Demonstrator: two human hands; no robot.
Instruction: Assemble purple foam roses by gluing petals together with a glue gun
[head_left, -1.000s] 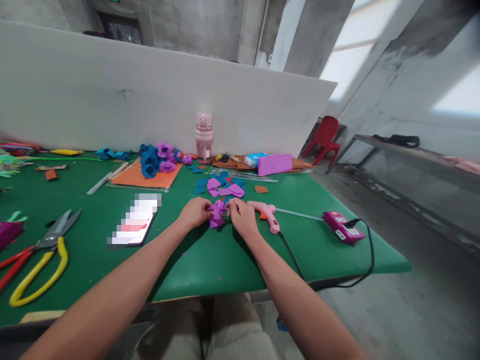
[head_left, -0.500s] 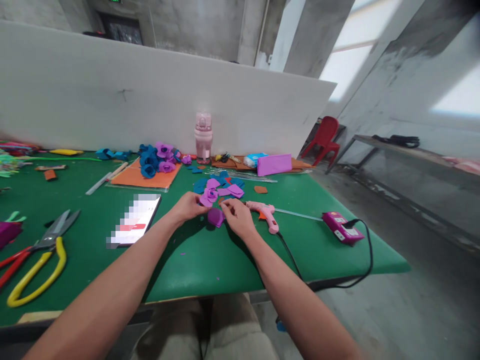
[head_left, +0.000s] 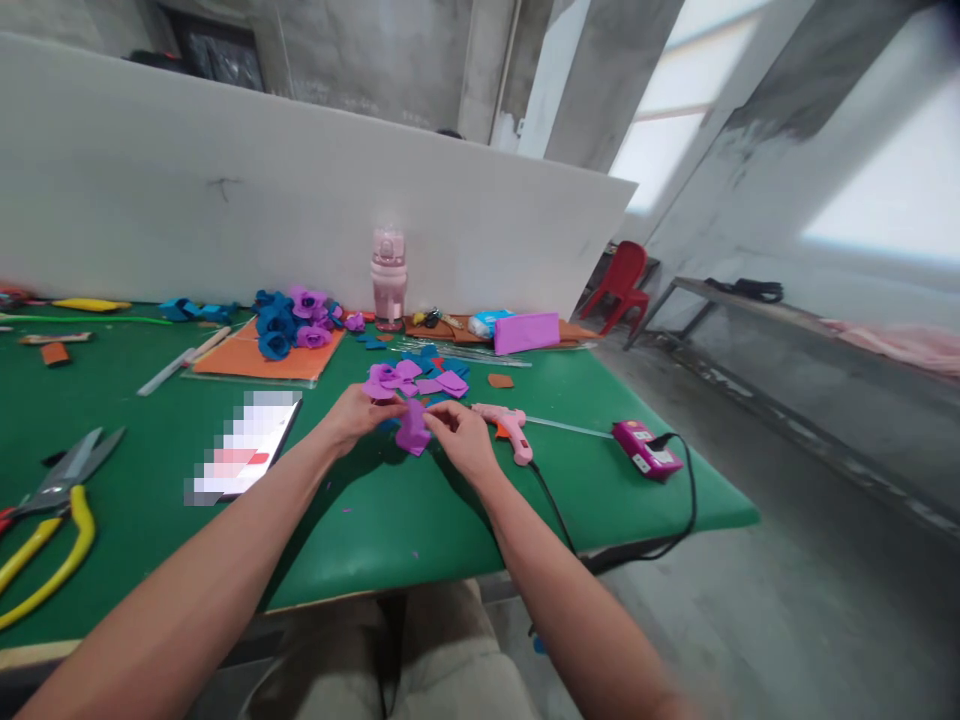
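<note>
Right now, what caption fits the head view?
Fingers handle a purple petal over a green table, near a glue gun.

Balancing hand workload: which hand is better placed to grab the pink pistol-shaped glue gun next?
Right, probably: the right hand is beside the glue gun, while the left hand lies farther away, holding a purple layered foam-like flower.

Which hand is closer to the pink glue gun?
Right. The right hand is just left of the pink glue gun, close to its nozzle end. The left hand is farther left, across the purple piece.
</note>
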